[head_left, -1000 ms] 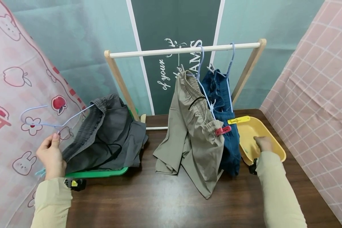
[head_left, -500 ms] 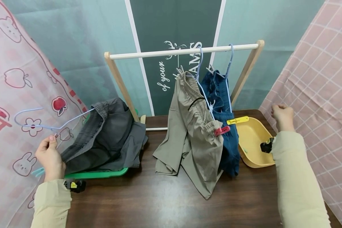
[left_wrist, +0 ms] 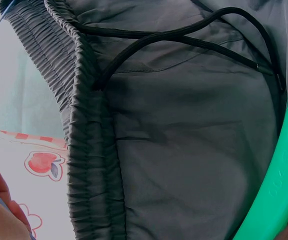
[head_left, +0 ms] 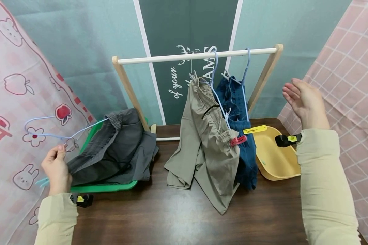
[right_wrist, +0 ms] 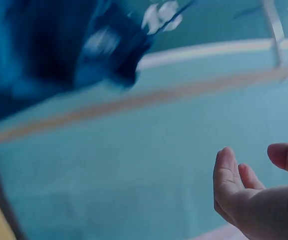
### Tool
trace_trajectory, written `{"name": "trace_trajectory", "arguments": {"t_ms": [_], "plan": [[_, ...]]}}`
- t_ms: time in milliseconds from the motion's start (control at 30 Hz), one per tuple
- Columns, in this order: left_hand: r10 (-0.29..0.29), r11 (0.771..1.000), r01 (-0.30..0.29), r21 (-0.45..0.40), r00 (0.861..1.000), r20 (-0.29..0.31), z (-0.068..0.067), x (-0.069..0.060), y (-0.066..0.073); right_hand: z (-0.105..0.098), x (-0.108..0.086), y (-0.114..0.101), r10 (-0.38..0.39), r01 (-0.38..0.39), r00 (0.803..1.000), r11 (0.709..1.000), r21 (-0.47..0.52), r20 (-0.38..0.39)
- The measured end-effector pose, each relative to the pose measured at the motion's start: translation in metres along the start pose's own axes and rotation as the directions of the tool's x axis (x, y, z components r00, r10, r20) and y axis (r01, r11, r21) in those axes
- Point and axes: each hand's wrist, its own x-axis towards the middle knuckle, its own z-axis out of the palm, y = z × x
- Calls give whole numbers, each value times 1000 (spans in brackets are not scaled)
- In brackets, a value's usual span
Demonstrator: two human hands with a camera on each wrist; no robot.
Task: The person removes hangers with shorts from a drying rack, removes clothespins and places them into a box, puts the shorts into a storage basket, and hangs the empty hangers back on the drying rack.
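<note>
My left hand (head_left: 56,172) pinches a light-blue wire hanger (head_left: 49,135) between thumb and fingers. The hanger's far arm reaches the gathered waistband of dark grey drawstring trousers (head_left: 122,153), which lie over a green basket (head_left: 119,188). A pale blue clothespin (head_left: 42,182) shows beside that hand, at the near end of the waistband. In the left wrist view, the trousers' black drawstring (left_wrist: 193,31) lies loose on the cloth. My right hand (head_left: 308,102) is raised above and behind the yellow tray (head_left: 277,158), fingers bent loosely and thumb apart, holding nothing in the right wrist view.
A wooden rack with a white rail (head_left: 171,58) stands at the back. Khaki trousers (head_left: 207,146) with a red clothespin (head_left: 238,140) hang there, beside blue trousers (head_left: 246,160) with a yellow clothespin (head_left: 255,129). Pink checked cloth (head_left: 352,112) borders the right side.
My right hand has come out of the yellow tray and risen, its fingers loosening on the way. The left hand keeps its pinch on the hanger, and the grey trousers have shifted slightly.
</note>
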Motion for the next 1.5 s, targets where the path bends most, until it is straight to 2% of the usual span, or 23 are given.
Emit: {"name": "trace_trajectory", "arguments": {"t_ms": [167,333,500,600,767,933,1000,1133,1300,1400,1500], "plan": [[4,1000,-4,3,1000,11,3,-2,0,33,-18,0,3,-8,992,999,34,124],[22,1000,-22,-7,999,27,3,-2,-2,61,-39,8,8,-14,974,1000,27,229],[36,999,-36,-9,997,62,5,-4,-3,83,-58,20,4,21,936,997,-69,353],[46,999,-47,11,996,75,8,-6,-3,94,-70,31,7,65,912,985,-161,409],[57,995,-63,75,995,85,15,-8,-4,114,-92,55,46,116,891,938,-325,452],[60,994,-69,82,992,109,22,-8,-6,135,-114,80,113,164,871,850,-500,478],[63,994,-73,83,991,122,23,-9,-6,142,-122,91,133,173,870,818,-548,474],[75,990,-92,111,986,147,24,-10,-5,150,-129,116,167,187,860,777,-601,483],[104,978,-137,158,974,199,29,-14,-5,147,-125,154,221,167,835,772,-614,504],[117,964,-168,206,964,237,32,-15,-5,144,-123,179,255,118,826,793,-598,502],[131,941,-208,267,951,280,35,-14,-7,142,-122,203,278,71,827,810,-582,488]]}}
